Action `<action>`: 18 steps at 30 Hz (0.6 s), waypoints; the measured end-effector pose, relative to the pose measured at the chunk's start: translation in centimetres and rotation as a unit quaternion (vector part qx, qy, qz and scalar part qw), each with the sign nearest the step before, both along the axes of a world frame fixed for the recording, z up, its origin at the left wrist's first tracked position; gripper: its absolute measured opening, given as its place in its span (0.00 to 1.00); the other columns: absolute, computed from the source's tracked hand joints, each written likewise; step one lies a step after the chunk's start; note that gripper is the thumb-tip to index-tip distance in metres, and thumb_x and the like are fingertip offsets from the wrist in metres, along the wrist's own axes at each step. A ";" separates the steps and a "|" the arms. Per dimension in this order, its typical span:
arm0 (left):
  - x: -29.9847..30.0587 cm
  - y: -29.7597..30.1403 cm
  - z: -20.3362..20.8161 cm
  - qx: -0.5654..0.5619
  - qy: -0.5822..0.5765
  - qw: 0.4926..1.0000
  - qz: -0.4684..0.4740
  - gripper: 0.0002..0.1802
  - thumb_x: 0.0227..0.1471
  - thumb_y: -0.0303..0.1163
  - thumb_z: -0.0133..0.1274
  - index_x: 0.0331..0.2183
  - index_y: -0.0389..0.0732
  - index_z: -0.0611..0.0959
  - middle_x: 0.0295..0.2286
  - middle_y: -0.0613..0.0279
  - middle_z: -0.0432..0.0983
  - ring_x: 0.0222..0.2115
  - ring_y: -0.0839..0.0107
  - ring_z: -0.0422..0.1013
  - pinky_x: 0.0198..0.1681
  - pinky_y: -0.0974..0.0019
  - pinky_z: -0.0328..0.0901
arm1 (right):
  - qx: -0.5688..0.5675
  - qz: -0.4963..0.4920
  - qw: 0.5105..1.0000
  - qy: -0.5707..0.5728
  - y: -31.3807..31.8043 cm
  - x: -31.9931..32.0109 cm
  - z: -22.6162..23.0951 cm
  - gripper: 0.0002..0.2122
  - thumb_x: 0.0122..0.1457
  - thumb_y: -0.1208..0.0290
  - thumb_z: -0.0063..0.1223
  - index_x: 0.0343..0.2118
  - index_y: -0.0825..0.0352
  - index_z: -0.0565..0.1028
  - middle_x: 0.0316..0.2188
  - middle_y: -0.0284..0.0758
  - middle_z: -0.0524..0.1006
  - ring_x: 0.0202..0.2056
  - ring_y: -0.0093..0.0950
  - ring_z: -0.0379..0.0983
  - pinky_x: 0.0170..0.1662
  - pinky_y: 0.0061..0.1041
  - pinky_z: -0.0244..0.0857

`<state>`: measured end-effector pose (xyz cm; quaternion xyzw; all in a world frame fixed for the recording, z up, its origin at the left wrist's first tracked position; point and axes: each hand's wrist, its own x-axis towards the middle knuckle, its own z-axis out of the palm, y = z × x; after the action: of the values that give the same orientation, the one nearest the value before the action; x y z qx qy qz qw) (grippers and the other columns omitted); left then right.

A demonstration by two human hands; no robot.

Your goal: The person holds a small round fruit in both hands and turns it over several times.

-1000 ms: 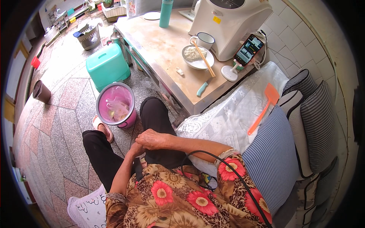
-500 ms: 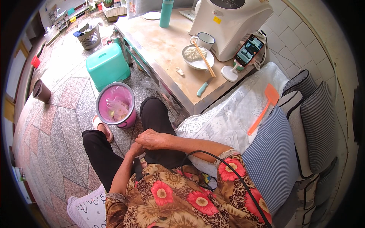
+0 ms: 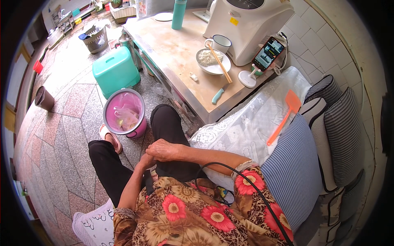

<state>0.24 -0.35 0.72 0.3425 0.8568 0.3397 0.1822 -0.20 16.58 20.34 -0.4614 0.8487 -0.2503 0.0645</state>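
Note:
My two hands rest together over my lap, near the right knee of my black trousers (image 3: 167, 119). On top lies my right hand (image 3: 164, 150), its fingers curled closed round my left hand (image 3: 148, 159). The fingers of the left are hidden under it. Beyond them on the floor stands a pink bucket (image 3: 139, 130) with a grey rim and a plastic bag of scraps inside. On the table (image 3: 164, 53) are a bowl of white rice (image 3: 208, 58) with chopsticks (image 3: 220, 64) across it, a knife with a teal handle (image 3: 218, 96) and a small whitish scrap (image 3: 193, 76).
An enamel mug (image 3: 221, 42), a white appliance (image 3: 242, 28), a phone on a stand (image 3: 269, 53) and a teal bottle (image 3: 178, 14) are on the table. An orange fly swatter (image 3: 283, 117) lies on the seat by striped cushions (image 3: 293, 168). A teal bin (image 3: 115, 71) stands on the floor.

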 end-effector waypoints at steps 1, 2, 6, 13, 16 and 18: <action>0.0 0.2 0.4 0.002 -0.003 1.000 -0.003 0.19 0.37 0.27 0.48 0.38 0.39 0.73 0.36 0.48 0.70 0.40 0.55 0.66 0.40 0.59 0.62 | 0.003 -0.002 1.000 -0.002 0.1 0.0 0.0 0.06 0.37 0.75 0.48 0.19 0.71 0.68 0.20 0.43 0.71 0.27 0.41 0.69 0.27 0.35 0.62; 0.0 0.3 0.7 0.004 -0.007 1.000 -0.005 0.19 0.37 0.27 0.48 0.38 0.39 0.73 0.36 0.48 0.70 0.39 0.55 0.66 0.40 0.59 0.62 | 0.007 -0.004 1.000 -0.003 0.1 0.0 0.0 0.06 0.37 0.75 0.48 0.19 0.71 0.68 0.20 0.43 0.71 0.27 0.41 0.69 0.27 0.35 0.62; -0.1 0.4 1.1 -0.052 -0.086 0.995 0.009 0.19 0.40 0.25 0.48 0.40 0.40 0.73 0.42 0.53 0.67 0.46 0.62 0.60 0.49 0.64 0.54 | -0.024 -0.016 1.000 0.008 0.0 0.0 -0.4 0.06 0.34 0.74 0.49 0.18 0.70 0.70 0.17 0.44 0.71 0.25 0.42 0.70 0.25 0.36 0.63; 0.1 0.3 0.9 -0.006 -0.011 1.000 -0.007 0.20 0.36 0.25 0.47 0.38 0.39 0.73 0.36 0.47 0.70 0.40 0.54 0.66 0.40 0.58 0.61 | -0.022 -0.013 1.000 0.011 -0.1 -0.1 -0.8 0.06 0.34 0.74 0.49 0.18 0.70 0.70 0.17 0.44 0.71 0.25 0.42 0.70 0.25 0.36 0.63; 0.0 0.1 0.8 -0.029 -0.038 0.999 -0.010 0.20 0.37 0.25 0.48 0.39 0.39 0.73 0.38 0.49 0.69 0.42 0.57 0.64 0.43 0.60 0.59 | -0.025 -0.012 1.000 0.012 -0.1 -0.1 -0.8 0.06 0.33 0.74 0.49 0.17 0.70 0.70 0.17 0.44 0.71 0.25 0.42 0.70 0.25 0.36 0.63; -0.1 0.2 1.0 -0.066 -0.086 0.994 -0.006 0.20 0.39 0.26 0.50 0.40 0.40 0.73 0.42 0.54 0.68 0.46 0.63 0.61 0.48 0.65 0.54 | -0.026 -0.012 1.000 0.012 -0.1 -0.1 -0.7 0.06 0.33 0.74 0.49 0.17 0.70 0.71 0.17 0.44 0.71 0.25 0.42 0.70 0.24 0.36 0.63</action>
<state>0.17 -0.17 1.75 0.3044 0.8565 0.3091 0.2796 -0.31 16.53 19.66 -0.4554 0.8483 -0.2674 0.0394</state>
